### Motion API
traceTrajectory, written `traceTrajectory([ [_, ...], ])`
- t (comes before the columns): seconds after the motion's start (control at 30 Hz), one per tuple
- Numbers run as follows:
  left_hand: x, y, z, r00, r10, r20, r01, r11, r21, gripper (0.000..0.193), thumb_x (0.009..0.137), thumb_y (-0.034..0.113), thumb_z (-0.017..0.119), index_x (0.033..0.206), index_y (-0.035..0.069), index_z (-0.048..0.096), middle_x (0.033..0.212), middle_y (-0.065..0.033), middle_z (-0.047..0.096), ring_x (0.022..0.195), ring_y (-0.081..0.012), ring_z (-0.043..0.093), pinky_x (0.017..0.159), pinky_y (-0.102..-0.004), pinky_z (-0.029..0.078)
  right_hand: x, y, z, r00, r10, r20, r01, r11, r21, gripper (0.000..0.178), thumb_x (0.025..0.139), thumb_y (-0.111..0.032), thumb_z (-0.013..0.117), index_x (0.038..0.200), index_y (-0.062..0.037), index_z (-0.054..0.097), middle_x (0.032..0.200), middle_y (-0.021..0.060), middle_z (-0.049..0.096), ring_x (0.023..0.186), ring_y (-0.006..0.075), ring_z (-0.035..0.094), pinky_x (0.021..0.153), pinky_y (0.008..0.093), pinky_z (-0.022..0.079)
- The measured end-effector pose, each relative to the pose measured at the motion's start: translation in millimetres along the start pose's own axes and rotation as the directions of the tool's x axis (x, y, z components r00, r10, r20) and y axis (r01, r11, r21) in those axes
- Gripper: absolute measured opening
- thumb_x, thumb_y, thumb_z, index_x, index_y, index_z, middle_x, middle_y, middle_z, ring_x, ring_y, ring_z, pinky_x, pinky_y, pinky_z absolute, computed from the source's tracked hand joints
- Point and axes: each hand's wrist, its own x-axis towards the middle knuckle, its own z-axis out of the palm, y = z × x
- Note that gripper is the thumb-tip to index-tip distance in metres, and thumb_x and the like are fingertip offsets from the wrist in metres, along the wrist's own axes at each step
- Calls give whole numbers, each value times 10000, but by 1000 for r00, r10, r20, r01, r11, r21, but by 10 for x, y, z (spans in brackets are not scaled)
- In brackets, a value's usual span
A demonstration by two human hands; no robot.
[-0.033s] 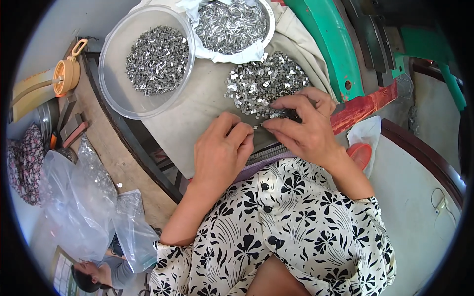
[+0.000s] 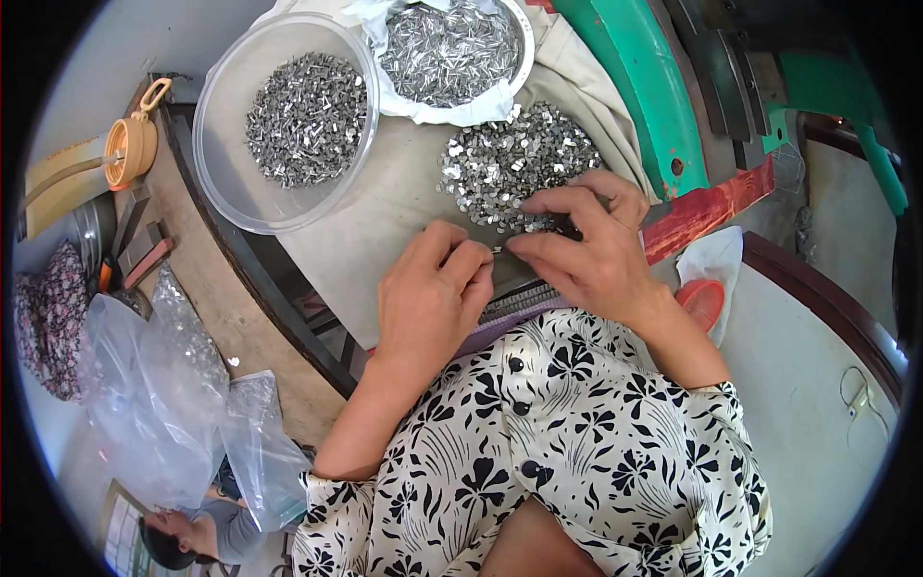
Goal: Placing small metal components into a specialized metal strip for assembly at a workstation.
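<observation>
At far left, clear plastic bags point(image 2: 154, 385) lie beside a brown work surface point(image 2: 274, 351). Next, a round transparent tub point(image 2: 223, 144) contains a heap of small metal parts point(image 2: 308, 120). The left hand point(image 2: 428, 293) rests over the beige cloth point(image 2: 389, 188), fingers curled inward and thumb side toward the pile; whether a part is pinched inside cannot be told. Beyond it stands a white bowl point(image 2: 526, 53) with a plastic liner, filled with slender metal pins point(image 2: 450, 53). A single small piece point(image 2: 497, 249) shows between the two hands; contact with either cannot be confirmed. The pile of flat metal pieces point(image 2: 510, 159) is spread on the cloth, below the bowl and just beyond the hands. Each piece is probably light, stiff and smooth, liable to slip or scatter under a hard press, and unlikely to break; it is best taken by opposite edges, between thumb and index fingertip, one at a time. The right hand point(image 2: 601, 240) is at the pile's near right edge, thumb and index finger parted. Farther right are a green metal frame point(image 2: 644, 87) and a red dish point(image 2: 702, 303).
</observation>
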Motion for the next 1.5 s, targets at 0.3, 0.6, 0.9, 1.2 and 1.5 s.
traceTrajectory([
  [0.3, -53, 2, 23, 997, -66, -34, 65, 997, -44, 125, 787, 49, 710, 892, 68, 646, 901, -67, 589, 802, -276, 619, 652, -404, 505, 119, -33, 13, 991, -71, 110, 71, 997, 1, 104, 746, -208, 697, 840, -221, 741, 1193, -51, 606, 1184, 238, 454, 973, 423, 303],
  [0.6, 21, 39, 5, 1000, -9, -2, 9, 999, 39, 162, 789, 73, 735, 941, 79, 677, 892, -72, 592, 784, -269, 626, 655, -385, 507, -1, 12, 8, 998, 60, 29, -62, 996, 63, 182, 660, -160, 791, 810, -177, 691, 1193, -10, 619, 1148, 284, 449, 967, 417, 300],
  [0.9, 122, 54, -40, 994, 26, 106, -33, 998, 61, 125, 764, 79, 702, 872, 83, 638, 876, -61, 570, 811, -276, 618, 688, -412, 501, -388, -148, 69, 1000, -7, 3, 6, 989, 147, 162, 666, -263, 825, 787, -227, 725, 1146, -15, 640, 1113, 285, 446, 978, 411, 314],
  [1.2, 64, 55, -61, 999, -4, 55, 6, 999, -36, 112, 752, 72, 698, 834, 83, 623, 853, -59, 571, 759, -284, 614, 663, -410, 494, -270, 1, -14, 995, 35, -94, -30, 998, 52, 159, 694, -259, 812, 839, -234, 750, 1121, -47, 648, 1076, 272, 495, 919, 383, 316],
  [1.5, 592, 232, -337, 928, 248, -279, -207, 964, 168, 119, 749, 82, 702, 815, 102, 604, 815, -51, 536, 667, -258, 582, 596, -382, 463, 20, -54, 15, 999, 33, -16, -34, 997, -69, 165, 673, -211, 812, 814, -180, 732, 1061, -32, 640, 1097, 264, 498, 935, 405, 298],
])
